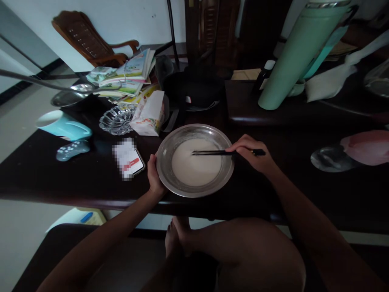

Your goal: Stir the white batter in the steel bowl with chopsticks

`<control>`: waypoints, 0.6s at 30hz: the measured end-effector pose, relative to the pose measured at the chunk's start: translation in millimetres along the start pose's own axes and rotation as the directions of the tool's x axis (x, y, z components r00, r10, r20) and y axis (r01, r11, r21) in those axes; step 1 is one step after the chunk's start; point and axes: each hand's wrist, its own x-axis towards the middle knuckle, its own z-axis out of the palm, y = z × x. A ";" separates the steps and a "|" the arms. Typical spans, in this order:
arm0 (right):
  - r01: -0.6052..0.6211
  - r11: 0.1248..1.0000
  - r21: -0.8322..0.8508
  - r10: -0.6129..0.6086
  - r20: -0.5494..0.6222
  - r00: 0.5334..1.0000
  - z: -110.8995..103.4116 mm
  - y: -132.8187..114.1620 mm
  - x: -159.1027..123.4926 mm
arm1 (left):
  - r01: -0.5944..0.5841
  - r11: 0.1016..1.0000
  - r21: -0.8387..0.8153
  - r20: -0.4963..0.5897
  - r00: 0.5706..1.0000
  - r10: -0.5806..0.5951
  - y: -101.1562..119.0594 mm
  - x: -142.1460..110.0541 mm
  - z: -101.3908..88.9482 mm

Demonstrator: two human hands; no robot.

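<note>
In the centre of the frame, your left hand (155,178) is clasping the bowl's (165,162) left side; your right hand (257,161) is clamping its fingers on chopsticks (214,153), tips dipping into white liquid (196,170).

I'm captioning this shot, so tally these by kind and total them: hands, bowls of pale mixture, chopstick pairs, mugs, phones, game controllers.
Hands: 2
Bowls of pale mixture: 1
Chopstick pairs: 1
Mugs: 1
Phones: 1
Game controllers: 1
Total: 7
</note>
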 end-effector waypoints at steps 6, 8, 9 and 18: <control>-0.009 0.984 0.180 0.045 -0.198 0.979 -3.1 4.9 -0.1 | 0.007 1.000 -0.015 -0.018 1.000 -0.007 1.3 -2.6 4.4; -0.014 0.989 0.149 0.025 -0.067 0.997 -1.8 3.7 -0.3 | 0.007 1.000 -0.028 -0.040 0.999 -0.008 2.2 -3.3 6.5; -0.011 0.995 0.103 0.013 -0.019 1.000 -1.2 2.7 -0.3 | 0.011 0.999 -0.033 -0.044 0.999 -0.013 2.5 -3.4 7.1; -0.021 0.986 0.166 0.037 -0.096 0.995 -1.8 3.3 -0.4 | 0.039 0.999 -0.025 0.005 0.999 -0.039 1.2 -1.1 1.1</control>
